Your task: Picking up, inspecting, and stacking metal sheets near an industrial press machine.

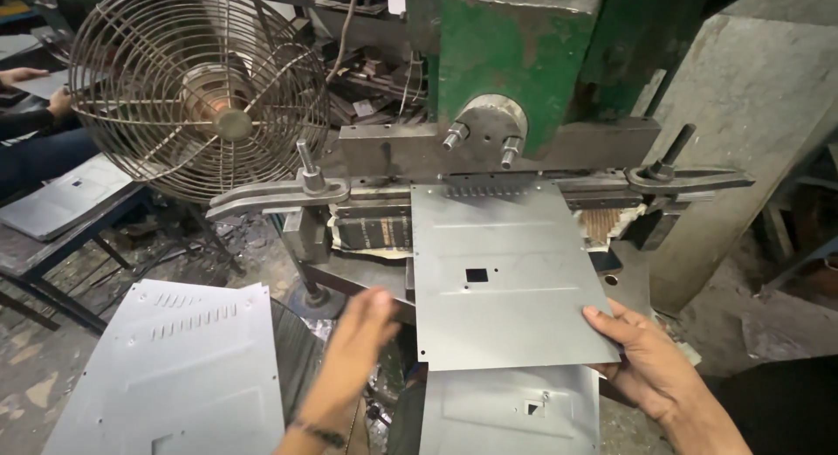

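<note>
- Sleeves and a hand of another person (35, 97) showed at the far left edge, beside a dark bench (52, 245) with a grey sheet (61, 197) lying on it.
- Right of that stood a rusty wire-caged fan (201, 88), facing you, well above the floor.
- Below the fan, a stack of grey louvred panels (175, 368) lay flat, slotted ends pointing away from you.
- Your left hand (358, 341) hovered just beside the near left corner of the metal sheet (506, 272); the picture blurred it, so you could not tell whether it touched the edge. Its fingers looked curled loosely together, gripping nothing.
- The metal sheet lay flat on the bed of the green press (515, 62), its far edge tucked under the toothed tool, a small square cut-out left of its middle.
- A second sheet (515, 411) with a cut-out of its own lay under the first one's near edge, closer to you.
- Your right hand (646, 359) pinched the near right corner of the metal sheet, thumb on top and fingers beneath it.
- A long clamp bar with an upright bolt (681, 171) reached out to the right of the press, near a grey wall (768, 97).
</note>
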